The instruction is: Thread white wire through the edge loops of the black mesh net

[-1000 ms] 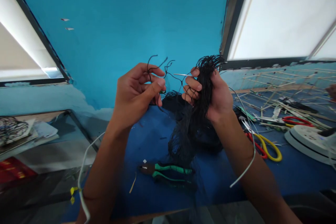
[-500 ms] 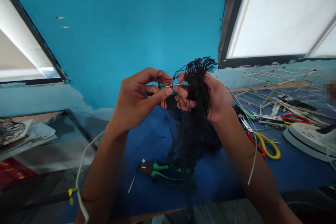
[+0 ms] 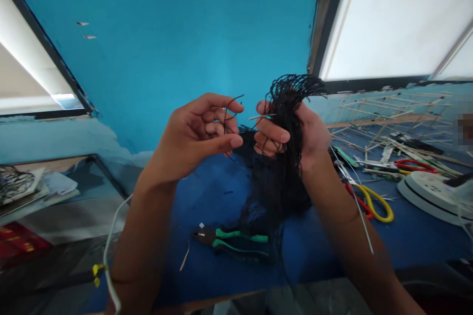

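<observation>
My right hand (image 3: 314, 133) is closed around a thick bundle of black cords (image 3: 288, 118), whose curled ends fan out above the fingers. A thin whitish stick-like piece (image 3: 262, 116) juts from the same grip toward the left. Facing it, my left hand (image 3: 195, 138) has thumb and index finger apart, while its other fingers curl around a few loose black cord strands (image 3: 226, 118). More black material (image 3: 266, 187) hangs below the right hand and lies on the blue table (image 3: 207, 197). Combination pliers (image 3: 232, 243) with green and black handles lie under it.
Scissors (image 3: 379, 204) with red and yellow handles lie beside my right forearm. Farther right are a round white device (image 3: 424, 189), several tools and a thin-stick framework (image 3: 399, 113). A white cable (image 3: 111, 241) passes my left forearm. The blue wall (image 3: 199, 34) stands ahead.
My left thumb and index finger have parted and let go of the whitish piece, which stays in my right hand. The right hand and bundle have shifted slightly right, widening the gap between the hands.
</observation>
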The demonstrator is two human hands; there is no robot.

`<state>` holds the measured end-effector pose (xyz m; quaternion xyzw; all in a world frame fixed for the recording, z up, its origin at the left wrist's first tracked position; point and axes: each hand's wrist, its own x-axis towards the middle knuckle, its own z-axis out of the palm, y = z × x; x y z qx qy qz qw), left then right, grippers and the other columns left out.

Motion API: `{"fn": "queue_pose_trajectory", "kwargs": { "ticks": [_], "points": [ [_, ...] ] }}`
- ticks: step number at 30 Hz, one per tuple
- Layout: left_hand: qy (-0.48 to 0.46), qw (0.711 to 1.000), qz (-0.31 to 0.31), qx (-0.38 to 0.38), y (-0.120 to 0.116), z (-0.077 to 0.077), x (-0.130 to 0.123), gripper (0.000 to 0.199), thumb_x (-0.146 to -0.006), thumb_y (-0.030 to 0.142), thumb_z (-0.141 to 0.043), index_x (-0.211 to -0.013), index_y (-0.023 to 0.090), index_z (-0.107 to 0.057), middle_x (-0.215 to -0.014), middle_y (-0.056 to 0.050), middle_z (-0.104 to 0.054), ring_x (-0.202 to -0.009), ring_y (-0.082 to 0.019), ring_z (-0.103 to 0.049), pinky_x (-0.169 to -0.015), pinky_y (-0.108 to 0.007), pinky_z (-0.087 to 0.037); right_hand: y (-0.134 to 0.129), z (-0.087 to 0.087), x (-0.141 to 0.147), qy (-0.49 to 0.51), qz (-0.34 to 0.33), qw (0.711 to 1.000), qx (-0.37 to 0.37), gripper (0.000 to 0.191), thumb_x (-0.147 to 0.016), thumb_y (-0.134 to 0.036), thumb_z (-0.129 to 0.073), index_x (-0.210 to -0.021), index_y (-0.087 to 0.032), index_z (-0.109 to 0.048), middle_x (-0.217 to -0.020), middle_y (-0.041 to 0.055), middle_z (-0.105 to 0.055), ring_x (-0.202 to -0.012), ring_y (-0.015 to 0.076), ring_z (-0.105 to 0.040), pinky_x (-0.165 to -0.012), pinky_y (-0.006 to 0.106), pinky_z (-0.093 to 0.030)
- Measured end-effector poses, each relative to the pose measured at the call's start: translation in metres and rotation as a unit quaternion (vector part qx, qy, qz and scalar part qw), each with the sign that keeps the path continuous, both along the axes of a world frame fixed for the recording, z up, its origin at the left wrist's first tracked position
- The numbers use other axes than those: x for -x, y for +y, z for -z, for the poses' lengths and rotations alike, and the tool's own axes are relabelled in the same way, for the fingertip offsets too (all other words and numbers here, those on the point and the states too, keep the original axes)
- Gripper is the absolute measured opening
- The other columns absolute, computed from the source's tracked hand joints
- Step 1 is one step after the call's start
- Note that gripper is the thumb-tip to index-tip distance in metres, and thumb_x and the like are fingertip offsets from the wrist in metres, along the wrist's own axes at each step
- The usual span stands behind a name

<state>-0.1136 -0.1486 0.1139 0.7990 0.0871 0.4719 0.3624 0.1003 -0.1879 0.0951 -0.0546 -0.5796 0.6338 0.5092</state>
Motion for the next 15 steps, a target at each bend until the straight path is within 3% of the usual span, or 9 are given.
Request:
{"fn": "queue_pose_trajectory", "kwargs": {
  "ticks": [2,5,11,15],
  "points": [
    [-0.010,1.000,0.021,0.012,-0.0004,-0.0004,0.0027,0.047,-0.073,0.018,-0.088,-0.116,0.028,-0.073,-0.084,0.001,-0.072,-0.061,-0.009,-0.067,-0.056,-0.018,-0.060,-0.0002,-0.0005,0.0007,0.023,0.008,1.000,-0.008,0.052,-0.104,-0.065,-0.033,-0.104,-0.021,-0.061,-0.056,-0.0081,-0.033,-0.045,0.0080,-0.034,-0.048,0.021,-0.039],
    [-0.045,0.999,0.000,0.005,-0.0027,-0.0017,0.0053,0.041,-0.076,0.018,-0.086,-0.113,0.028,-0.074,-0.087,0.001,-0.074,-0.067,-0.010,-0.070,-0.064,-0.019,-0.062,0.0009,-0.0014,0.0005,0.036,0.036,0.999,-0.010,0.052,-0.105,-0.061,-0.032,-0.104,-0.020,-0.064,-0.055,-0.0079,-0.030,-0.045,0.0087,-0.033,-0.047,0.021,-0.039],
    [-0.059,0.995,-0.070,-0.035,-0.0035,-0.0007,0.0035,0.034,-0.080,0.023,-0.083,-0.112,0.028,-0.073,-0.086,0.000,-0.074,-0.078,-0.016,-0.075,-0.063,-0.024,-0.063,0.0028,-0.0023,-0.0005,0.039,0.086,0.996,0.007,0.056,-0.105,-0.063,-0.031,-0.098,-0.019,-0.066,-0.054,-0.0068,-0.032,-0.046,0.0097,-0.034,-0.049,0.022,-0.042],
    [-0.067,0.993,-0.079,-0.048,-0.0021,0.0013,-0.0011,0.030,-0.081,0.025,-0.083,-0.109,0.028,-0.074,-0.088,-0.001,-0.075,-0.077,-0.015,-0.074,-0.065,-0.025,-0.063,0.0028,-0.0024,0.0001,0.009,0.094,0.995,0.025,0.056,-0.104,-0.064,-0.033,-0.096,-0.019,-0.065,-0.054,-0.0072,-0.031,-0.044,0.0095,-0.033,-0.047,0.022,-0.041]
  ]
}}
